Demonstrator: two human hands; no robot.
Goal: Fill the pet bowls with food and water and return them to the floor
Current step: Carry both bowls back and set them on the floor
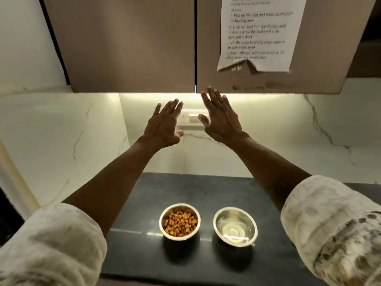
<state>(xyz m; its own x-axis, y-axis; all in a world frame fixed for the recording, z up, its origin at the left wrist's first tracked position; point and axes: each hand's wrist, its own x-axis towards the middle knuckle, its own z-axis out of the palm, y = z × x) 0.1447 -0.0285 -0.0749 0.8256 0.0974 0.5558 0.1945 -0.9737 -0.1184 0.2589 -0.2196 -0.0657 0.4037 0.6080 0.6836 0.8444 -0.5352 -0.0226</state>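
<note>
Two steel pet bowls stand side by side on the dark countertop [134, 254]. The left bowl [179, 222] holds orange and brown kibble. The right bowl [235, 227] holds clear water. My left hand [165, 124] and my right hand [220, 117] are raised well above the bowls, in front of the backsplash, with fingers straight and spread and backs toward me. Neither hand holds anything. Both forearms reach up from rolled pale sleeves.
Brown wall cabinet doors [132, 44] hang overhead, with a lit strip beneath. A printed instruction sheet [259, 32] is stuck on the right door. A white switch plate [190, 119] sits on the marble backsplash [61, 141] behind my hands.
</note>
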